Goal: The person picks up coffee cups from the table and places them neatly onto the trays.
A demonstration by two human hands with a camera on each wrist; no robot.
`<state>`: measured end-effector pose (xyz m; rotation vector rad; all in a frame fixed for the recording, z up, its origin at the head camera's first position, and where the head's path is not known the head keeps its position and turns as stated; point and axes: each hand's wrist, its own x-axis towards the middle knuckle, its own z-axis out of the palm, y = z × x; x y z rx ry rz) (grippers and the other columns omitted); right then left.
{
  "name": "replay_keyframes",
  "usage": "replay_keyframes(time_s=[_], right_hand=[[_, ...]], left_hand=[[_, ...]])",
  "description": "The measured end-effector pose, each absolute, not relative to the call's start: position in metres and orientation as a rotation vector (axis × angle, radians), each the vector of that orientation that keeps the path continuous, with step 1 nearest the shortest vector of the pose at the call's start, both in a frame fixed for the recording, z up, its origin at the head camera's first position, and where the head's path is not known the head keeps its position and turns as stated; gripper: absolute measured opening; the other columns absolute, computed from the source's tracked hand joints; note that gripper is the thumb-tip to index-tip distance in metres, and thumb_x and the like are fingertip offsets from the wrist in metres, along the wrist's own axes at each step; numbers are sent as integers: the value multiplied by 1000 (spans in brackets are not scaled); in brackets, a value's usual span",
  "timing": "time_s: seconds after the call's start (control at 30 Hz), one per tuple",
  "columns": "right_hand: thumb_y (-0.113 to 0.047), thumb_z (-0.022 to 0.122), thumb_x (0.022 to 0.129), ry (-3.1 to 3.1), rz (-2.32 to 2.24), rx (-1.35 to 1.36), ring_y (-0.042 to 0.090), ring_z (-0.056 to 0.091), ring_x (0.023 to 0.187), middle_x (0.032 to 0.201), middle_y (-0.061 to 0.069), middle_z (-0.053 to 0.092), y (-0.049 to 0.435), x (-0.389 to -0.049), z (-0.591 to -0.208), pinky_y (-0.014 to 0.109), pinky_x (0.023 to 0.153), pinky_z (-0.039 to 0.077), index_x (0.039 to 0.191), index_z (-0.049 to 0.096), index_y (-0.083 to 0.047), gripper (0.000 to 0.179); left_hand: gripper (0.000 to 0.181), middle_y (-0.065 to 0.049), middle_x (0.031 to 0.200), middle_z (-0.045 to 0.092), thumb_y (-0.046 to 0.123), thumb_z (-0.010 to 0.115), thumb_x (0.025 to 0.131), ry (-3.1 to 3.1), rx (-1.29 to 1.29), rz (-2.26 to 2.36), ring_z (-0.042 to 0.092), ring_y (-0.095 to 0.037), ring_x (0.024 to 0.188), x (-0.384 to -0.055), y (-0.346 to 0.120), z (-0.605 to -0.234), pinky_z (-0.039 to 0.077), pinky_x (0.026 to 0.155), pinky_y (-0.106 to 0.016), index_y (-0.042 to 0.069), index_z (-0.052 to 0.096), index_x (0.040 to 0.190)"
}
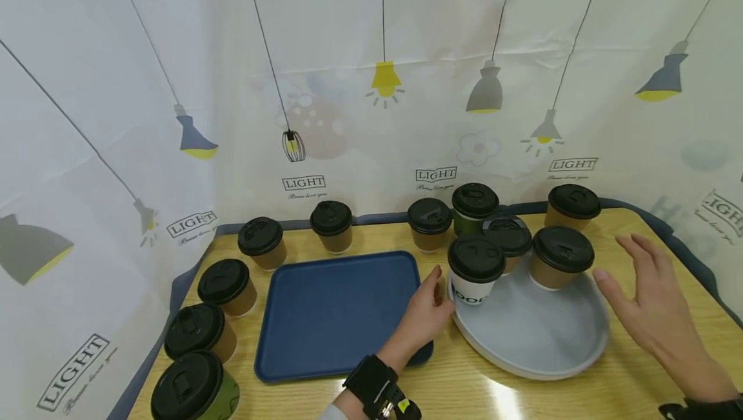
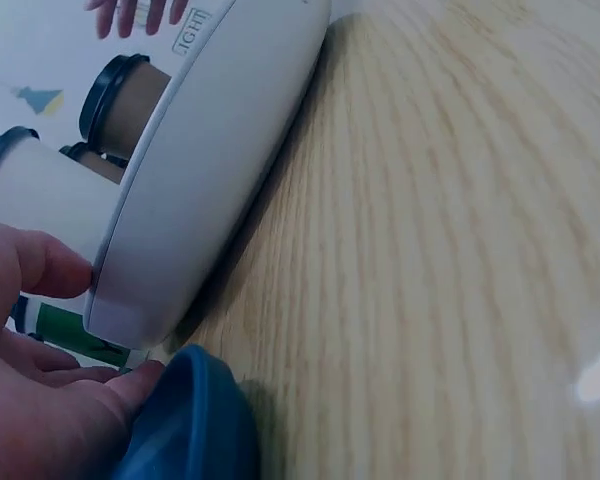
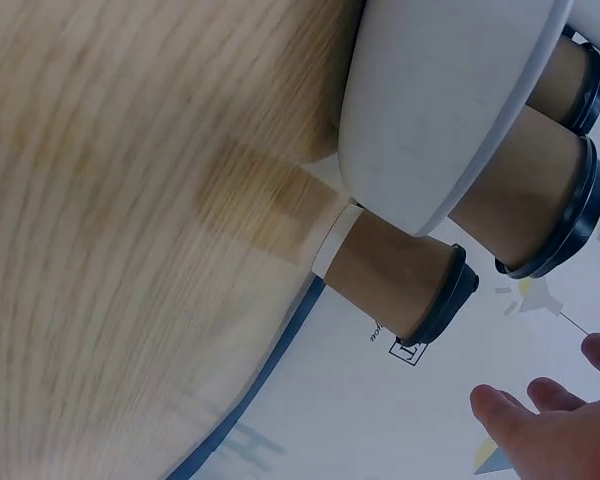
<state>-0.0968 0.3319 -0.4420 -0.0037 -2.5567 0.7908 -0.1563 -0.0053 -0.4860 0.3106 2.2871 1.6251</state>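
My left hand (image 1: 426, 317) is between the blue rectangular tray and the round grey tray (image 1: 540, 336), its thumb right at the round tray's rim in the left wrist view. Just above it stands a white paper cup (image 1: 473, 288) with a black lid, on the round tray's left side. Two brown lidded cups (image 1: 554, 271) stand toward that tray's back. To the right of the round tray my right hand (image 1: 658, 304) is raised with spread fingers, holding nothing. A brown cup (image 3: 390, 275) on the table appears beyond the tray's edge in the right wrist view.
The blue tray (image 1: 342, 317) lies flat at the table's middle. Several lidded cups (image 1: 229, 288) line the table's left side and back edge, including a green cup (image 1: 226, 400) at front left. Another green cup (image 1: 467, 223) stands behind the white one. A printed cloth (image 1: 348, 84) hangs behind.
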Motion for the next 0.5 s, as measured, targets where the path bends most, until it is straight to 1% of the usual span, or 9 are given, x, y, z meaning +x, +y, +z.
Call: replay_keyframes(time_s=[0.03,0.1,0.2,0.27,0.33,0.4,0.47,0.5], right_hand=[[-28,57,105,-2550,793,2,63,23,142,163,32,19,332,-97,-442,82,94,25,160,30,2,69],[-27,57,105,-2537,796,9,63,24,141,163,33,20,333,-99,-442,82,96,24,159,31,3,67],[-27,57,105,-2534,797,6,63,25,140,162,33,21,334,-100,-442,82,98,24,158,32,3,66],[-28,56,105,-2539,796,3,63,25,140,162,33,21,334,-101,-442,81,98,23,158,32,3,66],[-28,56,105,-2545,800,3,63,24,141,162,33,20,335,-102,-442,82,99,23,159,31,3,67],[-28,56,105,-2546,803,8,63,24,141,162,33,20,335,-103,-442,81,98,23,159,31,3,67],[-28,56,105,-2543,805,12,63,24,141,162,33,20,335,-104,-441,81,97,23,159,31,2,67],[-27,56,105,-2541,806,13,63,24,141,162,33,20,335,-104,-441,81,97,24,159,30,2,67]], left_hand=[[73,-9,168,29,12,55,100,2259,307,1637,38,-30,149,-157,-6,-486,41,113,-45,8,22,165],[75,-6,168,28,13,56,100,2229,302,1643,39,-29,148,-158,-7,-486,41,113,-44,10,21,166],[79,-5,167,31,15,61,97,2229,316,1627,43,-24,142,-157,-8,-485,41,109,-42,12,23,166],[82,-6,167,32,15,64,95,2238,346,1614,41,-22,142,-157,-8,-485,38,110,-42,13,24,166],[81,-5,165,34,15,65,94,2227,377,1616,39,-22,146,-156,-8,-485,36,114,-42,14,27,165],[77,-3,162,40,16,64,94,2209,368,1634,41,-21,144,-156,-9,-486,38,113,-42,16,31,164],[68,-3,155,47,15,60,97,2200,352,1663,47,-21,138,-155,-10,-487,40,110,-42,17,38,161],[63,-3,151,51,15,57,98,2199,340,1682,50,-21,132,-155,-10,-487,42,106,-42,16,42,159]])
